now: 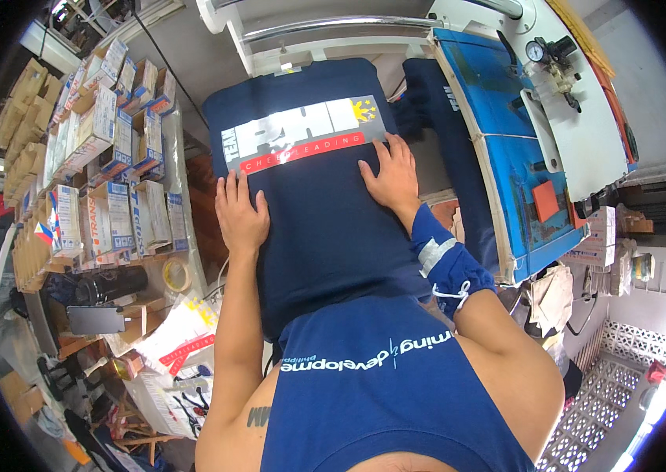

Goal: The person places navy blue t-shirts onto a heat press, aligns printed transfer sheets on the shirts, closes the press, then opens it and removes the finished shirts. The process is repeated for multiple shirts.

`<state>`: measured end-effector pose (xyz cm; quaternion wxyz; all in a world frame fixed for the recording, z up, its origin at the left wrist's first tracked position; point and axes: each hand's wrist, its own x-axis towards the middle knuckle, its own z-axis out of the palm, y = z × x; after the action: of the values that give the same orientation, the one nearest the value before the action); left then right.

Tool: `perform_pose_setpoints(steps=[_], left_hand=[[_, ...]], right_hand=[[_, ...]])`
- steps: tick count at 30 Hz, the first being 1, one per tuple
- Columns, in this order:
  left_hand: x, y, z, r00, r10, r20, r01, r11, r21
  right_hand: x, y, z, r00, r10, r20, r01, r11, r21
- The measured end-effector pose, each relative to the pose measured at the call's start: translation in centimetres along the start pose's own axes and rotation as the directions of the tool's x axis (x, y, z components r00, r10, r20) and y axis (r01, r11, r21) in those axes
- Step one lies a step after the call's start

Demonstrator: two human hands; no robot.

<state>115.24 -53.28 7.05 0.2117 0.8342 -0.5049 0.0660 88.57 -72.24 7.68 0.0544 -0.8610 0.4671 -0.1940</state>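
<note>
A dark navy garment lies spread over a flat platen in front of me. Across its upper part sits a printed transfer with white block letters, a red band and a yellow sun shape, and its surface looks glossy. My left hand rests flat with its fingertips at the transfer's lower left corner. At the lower right corner, my right hand lies with fingers spread, the tips touching the edge. Neither hand grips anything. A blue cloth sleeve with a white tie wraps my right forearm.
To the right stands a blue press plate beside another navy garment. A pressure gauge sits on the white machine arm. Small cardboard boxes fill the left shelf. Below them are a tape roll, a phone and printed sheets.
</note>
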Motion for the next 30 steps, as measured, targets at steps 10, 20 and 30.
perform_pose_setpoints(steps=[10, 20, 30], left_hand=[[0.01, -0.07, 0.01, 1.0, 0.015, 0.008, -0.015, 1.0, -0.007], [-0.12, -0.08, -0.24, 1.0, -0.029, 0.0, 0.029, 0.999, -0.032], [-0.13, 0.03, -0.27, 0.999, -0.038, 0.007, 0.038, 0.998, -0.039]], right_hand=[[0.0, 0.27, 0.32, 1.0, 0.018, 0.019, -0.018, 0.999, 0.037], [-0.05, 0.15, 0.72, 1.0, -0.016, -0.004, 0.016, 1.0, -0.011], [-0.05, 0.36, 0.8, 1.0, -0.023, -0.013, 0.023, 1.0, 0.0]])
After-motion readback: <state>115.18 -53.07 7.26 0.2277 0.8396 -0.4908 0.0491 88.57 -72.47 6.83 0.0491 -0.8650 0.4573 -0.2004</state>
